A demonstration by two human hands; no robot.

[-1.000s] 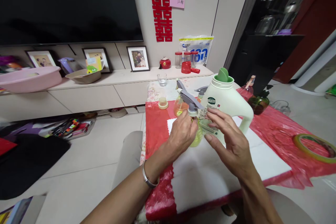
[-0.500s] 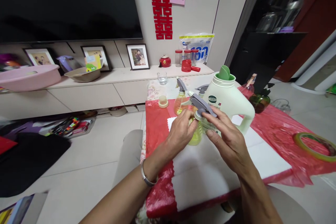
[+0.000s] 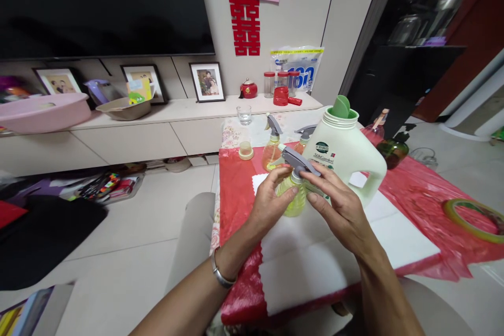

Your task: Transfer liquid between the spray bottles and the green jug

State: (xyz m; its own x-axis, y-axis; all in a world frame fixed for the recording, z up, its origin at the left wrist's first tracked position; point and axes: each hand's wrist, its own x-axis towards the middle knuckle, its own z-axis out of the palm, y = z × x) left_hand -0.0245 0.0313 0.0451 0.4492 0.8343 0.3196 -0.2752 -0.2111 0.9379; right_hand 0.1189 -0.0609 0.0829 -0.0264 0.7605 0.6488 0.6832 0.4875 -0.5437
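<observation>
A small yellow-green spray bottle (image 3: 293, 197) stands on a white sheet (image 3: 334, 257) over a red table cover. My left hand (image 3: 270, 200) is wrapped round the bottle's body. My right hand (image 3: 334, 205) pinches the grey trigger sprayer head (image 3: 300, 161) sitting on the bottle's neck. Right behind stands a big pale green detergent jug (image 3: 346, 155) with a green cap resting in its mouth. Two more spray bottles, one orange (image 3: 271, 152), stand behind the jug's left side.
A roll of tape (image 3: 472, 218) lies on the red cover at the right. A small cream cap (image 3: 246, 151) and a drinking glass (image 3: 244, 114) stand at the table's far end. A dark green glass bottle (image 3: 394, 149) lies behind the jug. A low cabinet with framed photos runs along the wall.
The sprayer head was tilted above the bottle with my right hand apart from it; that hand took hold of the head, which now sits down on the bottle's neck.
</observation>
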